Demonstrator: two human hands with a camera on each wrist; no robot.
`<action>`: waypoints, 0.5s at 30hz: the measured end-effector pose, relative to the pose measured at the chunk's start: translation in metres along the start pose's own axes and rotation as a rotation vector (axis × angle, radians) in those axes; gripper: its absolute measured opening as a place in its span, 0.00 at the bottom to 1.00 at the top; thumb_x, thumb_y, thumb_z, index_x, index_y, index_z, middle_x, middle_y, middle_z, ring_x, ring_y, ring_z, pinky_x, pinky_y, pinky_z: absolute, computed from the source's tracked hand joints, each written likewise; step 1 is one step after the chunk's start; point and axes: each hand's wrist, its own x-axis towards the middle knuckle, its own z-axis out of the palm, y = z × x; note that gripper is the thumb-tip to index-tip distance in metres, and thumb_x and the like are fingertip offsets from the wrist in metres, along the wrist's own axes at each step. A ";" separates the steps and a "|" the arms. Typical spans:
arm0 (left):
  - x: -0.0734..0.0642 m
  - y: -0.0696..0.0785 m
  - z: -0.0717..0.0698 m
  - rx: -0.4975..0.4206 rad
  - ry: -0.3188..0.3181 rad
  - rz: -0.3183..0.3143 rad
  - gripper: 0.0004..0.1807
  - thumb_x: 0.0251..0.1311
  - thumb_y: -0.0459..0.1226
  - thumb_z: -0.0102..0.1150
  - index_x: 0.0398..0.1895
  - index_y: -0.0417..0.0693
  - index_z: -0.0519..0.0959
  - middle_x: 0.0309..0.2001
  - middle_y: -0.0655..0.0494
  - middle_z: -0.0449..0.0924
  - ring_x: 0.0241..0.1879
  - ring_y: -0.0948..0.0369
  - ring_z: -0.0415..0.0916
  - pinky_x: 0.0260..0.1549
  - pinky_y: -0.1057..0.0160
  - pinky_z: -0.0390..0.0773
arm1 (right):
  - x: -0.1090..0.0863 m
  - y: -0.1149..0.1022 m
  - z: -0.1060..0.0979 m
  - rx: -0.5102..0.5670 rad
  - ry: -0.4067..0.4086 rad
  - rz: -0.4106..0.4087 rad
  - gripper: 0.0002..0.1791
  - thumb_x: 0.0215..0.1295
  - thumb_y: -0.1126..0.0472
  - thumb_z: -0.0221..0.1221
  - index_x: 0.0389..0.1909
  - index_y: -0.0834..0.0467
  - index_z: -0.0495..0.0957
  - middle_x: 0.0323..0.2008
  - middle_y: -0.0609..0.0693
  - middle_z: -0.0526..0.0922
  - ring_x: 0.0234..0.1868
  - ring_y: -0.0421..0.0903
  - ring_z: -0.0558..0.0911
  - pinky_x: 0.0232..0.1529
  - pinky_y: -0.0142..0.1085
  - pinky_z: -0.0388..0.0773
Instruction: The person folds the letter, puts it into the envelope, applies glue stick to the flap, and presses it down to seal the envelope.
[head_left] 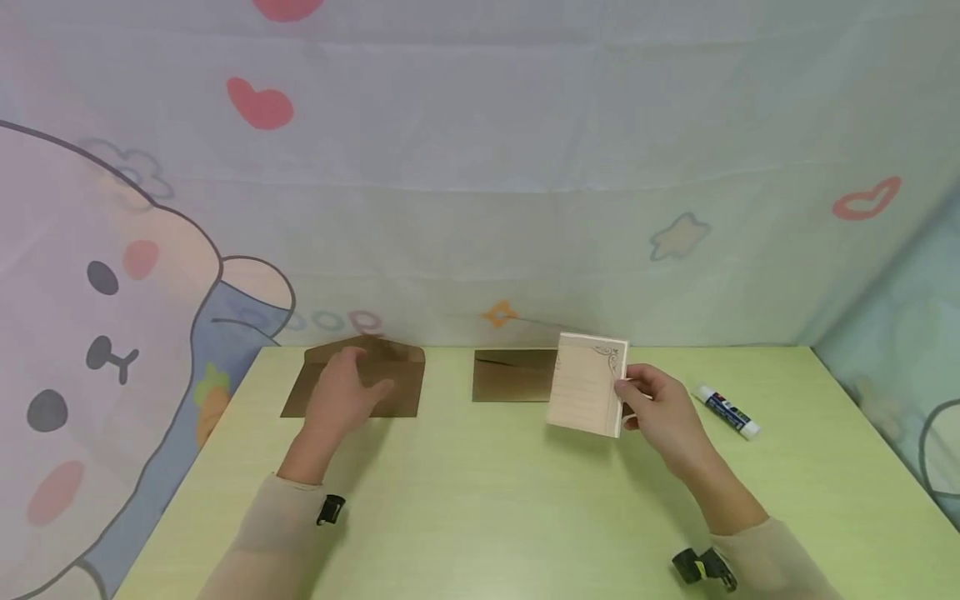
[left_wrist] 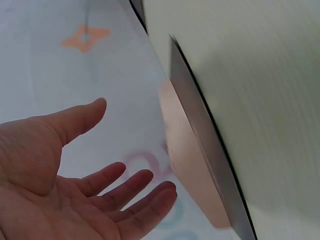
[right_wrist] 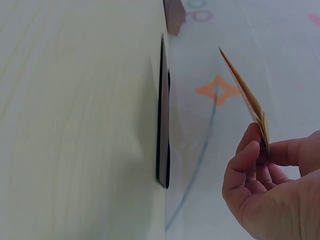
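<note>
A brown envelope (head_left: 401,392) lies at the back left of the table, its flap spread toward the backdrop. Over it hovers my left hand (head_left: 341,396), thumb and fingers spread with nothing between them. The left wrist view shows the envelope's raised flap (left_wrist: 187,150) beyond the fingertips. My right hand (head_left: 667,421) pinches a thin stack of cream letter paper (head_left: 587,387) by its right edge, thumb in front. Scrollwork decorates the paper's top corner. Seen edge-on in the right wrist view, the letter paper (right_wrist: 247,97) is held up off the table.
A flat brown stack, apparently envelopes (head_left: 513,379), lies at the back middle, partly covered by the paper. A glue stick (head_left: 727,411) rests to the right of my right hand. Behind the table (head_left: 480,508) hangs a patterned cloth backdrop (head_left: 465,167).
</note>
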 end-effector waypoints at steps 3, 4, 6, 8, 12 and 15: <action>0.005 -0.020 -0.009 0.077 -0.001 -0.037 0.41 0.70 0.46 0.68 0.73 0.26 0.63 0.70 0.24 0.64 0.68 0.28 0.64 0.62 0.31 0.71 | 0.000 0.004 -0.003 -0.017 0.009 -0.003 0.17 0.84 0.59 0.53 0.64 0.65 0.73 0.49 0.60 0.83 0.41 0.50 0.82 0.39 0.38 0.84; 0.007 -0.027 -0.011 0.103 -0.004 -0.048 0.42 0.69 0.46 0.69 0.73 0.25 0.63 0.70 0.24 0.63 0.68 0.27 0.63 0.61 0.30 0.71 | 0.000 0.006 -0.003 -0.022 0.012 -0.006 0.17 0.84 0.59 0.54 0.63 0.65 0.73 0.48 0.60 0.83 0.40 0.50 0.82 0.39 0.38 0.84; 0.011 -0.039 -0.015 0.149 -0.021 -0.073 0.45 0.68 0.48 0.70 0.74 0.24 0.62 0.70 0.21 0.60 0.67 0.24 0.60 0.59 0.28 0.72 | 0.001 0.008 -0.003 -0.033 0.015 -0.016 0.16 0.83 0.60 0.55 0.62 0.66 0.74 0.46 0.60 0.83 0.38 0.49 0.81 0.38 0.39 0.84; 0.013 -0.051 -0.017 0.201 -0.047 -0.091 0.47 0.67 0.50 0.71 0.73 0.23 0.62 0.68 0.19 0.60 0.66 0.23 0.59 0.56 0.27 0.72 | 0.001 0.010 -0.002 -0.054 0.018 -0.030 0.15 0.83 0.60 0.56 0.61 0.65 0.75 0.45 0.59 0.83 0.37 0.48 0.81 0.36 0.39 0.84; 0.017 -0.068 -0.020 0.275 -0.115 -0.101 0.47 0.65 0.53 0.71 0.66 0.17 0.67 0.63 0.15 0.62 0.61 0.22 0.60 0.53 0.28 0.73 | 0.002 0.013 0.000 -0.115 0.025 -0.078 0.15 0.82 0.60 0.57 0.60 0.64 0.77 0.43 0.59 0.81 0.34 0.48 0.81 0.33 0.39 0.83; 0.018 -0.074 -0.021 0.317 -0.166 -0.078 0.42 0.66 0.54 0.70 0.54 0.16 0.75 0.60 0.14 0.65 0.57 0.23 0.64 0.53 0.30 0.72 | 0.002 0.014 0.002 -0.153 0.033 -0.120 0.15 0.81 0.59 0.58 0.59 0.64 0.78 0.41 0.58 0.81 0.33 0.48 0.80 0.30 0.37 0.82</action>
